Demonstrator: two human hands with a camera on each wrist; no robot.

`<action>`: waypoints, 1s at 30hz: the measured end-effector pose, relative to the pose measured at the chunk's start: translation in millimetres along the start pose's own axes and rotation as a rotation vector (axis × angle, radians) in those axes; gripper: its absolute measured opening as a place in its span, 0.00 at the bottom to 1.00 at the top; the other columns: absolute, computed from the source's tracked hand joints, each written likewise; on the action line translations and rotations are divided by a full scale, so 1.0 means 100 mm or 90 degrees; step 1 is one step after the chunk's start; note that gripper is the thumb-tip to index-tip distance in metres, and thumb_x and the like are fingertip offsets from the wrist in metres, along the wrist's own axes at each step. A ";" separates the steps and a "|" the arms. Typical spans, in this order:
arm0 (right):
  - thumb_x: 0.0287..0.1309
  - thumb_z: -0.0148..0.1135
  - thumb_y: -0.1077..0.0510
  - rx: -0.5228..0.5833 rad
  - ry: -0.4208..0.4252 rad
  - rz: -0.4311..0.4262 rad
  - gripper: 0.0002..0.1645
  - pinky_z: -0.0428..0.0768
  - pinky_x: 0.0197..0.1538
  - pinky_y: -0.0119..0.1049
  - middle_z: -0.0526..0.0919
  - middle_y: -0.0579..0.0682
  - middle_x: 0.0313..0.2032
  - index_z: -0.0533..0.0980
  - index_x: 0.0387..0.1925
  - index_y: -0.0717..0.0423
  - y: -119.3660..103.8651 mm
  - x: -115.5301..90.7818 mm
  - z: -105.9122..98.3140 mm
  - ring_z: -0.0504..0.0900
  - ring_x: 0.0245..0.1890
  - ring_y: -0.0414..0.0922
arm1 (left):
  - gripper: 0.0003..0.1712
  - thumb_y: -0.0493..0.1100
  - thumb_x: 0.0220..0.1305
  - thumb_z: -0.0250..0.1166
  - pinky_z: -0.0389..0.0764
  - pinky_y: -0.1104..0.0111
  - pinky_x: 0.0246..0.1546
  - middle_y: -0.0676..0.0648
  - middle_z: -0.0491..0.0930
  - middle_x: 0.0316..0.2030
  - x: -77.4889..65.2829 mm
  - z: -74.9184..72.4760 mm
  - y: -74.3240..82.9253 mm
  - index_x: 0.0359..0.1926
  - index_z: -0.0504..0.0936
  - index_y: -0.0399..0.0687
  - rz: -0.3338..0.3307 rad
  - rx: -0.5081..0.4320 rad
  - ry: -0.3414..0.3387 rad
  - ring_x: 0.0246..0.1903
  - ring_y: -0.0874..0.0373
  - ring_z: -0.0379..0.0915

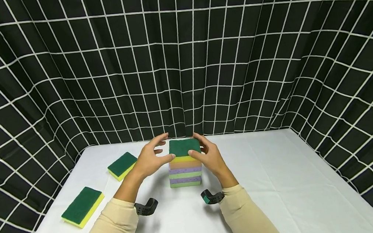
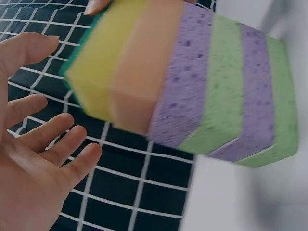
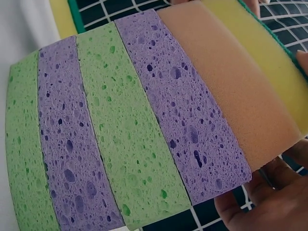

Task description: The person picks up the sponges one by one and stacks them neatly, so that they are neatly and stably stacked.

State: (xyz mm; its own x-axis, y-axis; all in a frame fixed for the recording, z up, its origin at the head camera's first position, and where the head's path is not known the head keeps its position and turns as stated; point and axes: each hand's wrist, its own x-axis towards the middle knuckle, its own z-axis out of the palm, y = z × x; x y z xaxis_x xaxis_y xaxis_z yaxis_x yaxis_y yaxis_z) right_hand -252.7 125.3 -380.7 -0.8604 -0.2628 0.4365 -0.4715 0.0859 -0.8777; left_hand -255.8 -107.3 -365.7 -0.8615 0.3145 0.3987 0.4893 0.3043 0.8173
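A stack of several sponges stands on the white table. Its top is a scrub sponge (image 1: 184, 147) with a dark green face over yellow foam. Below it lies an orange sponge (image 3: 231, 82), then purple and light green sponges (image 3: 134, 130) by turns. My left hand (image 1: 148, 158) is beside the stack's upper left, fingers spread and relaxed, with a gap to the foam in the left wrist view. My right hand (image 1: 211, 157) holds the top sponge at its right end, thumb at the front edge and fingers around the far side, partly hidden behind the stack in the right wrist view.
Two more green-and-yellow scrub sponges lie on the left of the table: one farther back (image 1: 122, 164), one nearer (image 1: 82, 206). A black curtain (image 1: 181, 57) with a white grid encloses the table (image 1: 279, 189) at the back and sides.
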 end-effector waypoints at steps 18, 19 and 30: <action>0.59 0.63 0.65 0.009 0.020 0.025 0.39 0.72 0.54 0.47 0.68 0.64 0.62 0.60 0.69 0.65 0.02 -0.01 -0.08 0.72 0.53 0.55 | 0.36 0.26 0.51 0.71 0.72 0.53 0.53 0.41 0.72 0.58 -0.36 -0.60 0.43 0.62 0.71 0.33 0.167 0.105 0.199 0.57 0.48 0.68; 0.59 0.63 0.65 0.009 0.021 0.025 0.39 0.71 0.55 0.50 0.68 0.64 0.62 0.60 0.70 0.65 0.03 -0.01 -0.08 0.72 0.53 0.55 | 0.36 0.26 0.50 0.71 0.72 0.55 0.53 0.42 0.73 0.57 -0.39 -0.64 0.39 0.62 0.71 0.35 0.172 0.113 0.214 0.56 0.49 0.68; 0.60 0.63 0.65 0.009 -0.003 0.020 0.39 0.74 0.49 0.35 0.67 0.66 0.62 0.58 0.69 0.67 0.02 0.02 0.01 0.72 0.52 0.55 | 0.37 0.19 0.46 0.69 0.70 0.74 0.51 0.42 0.75 0.55 -1.08 -1.06 0.20 0.61 0.72 0.33 0.111 0.151 0.408 0.55 0.60 0.69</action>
State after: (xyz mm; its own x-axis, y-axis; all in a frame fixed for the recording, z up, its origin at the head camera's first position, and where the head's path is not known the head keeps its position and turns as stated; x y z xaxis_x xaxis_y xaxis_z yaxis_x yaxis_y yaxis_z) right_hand -255.7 124.3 -381.7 -0.8736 -0.2652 0.4081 -0.4419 0.0808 -0.8934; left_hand -166.9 -230.3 -348.4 -0.6422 -0.1922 0.7421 0.5817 0.5083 0.6350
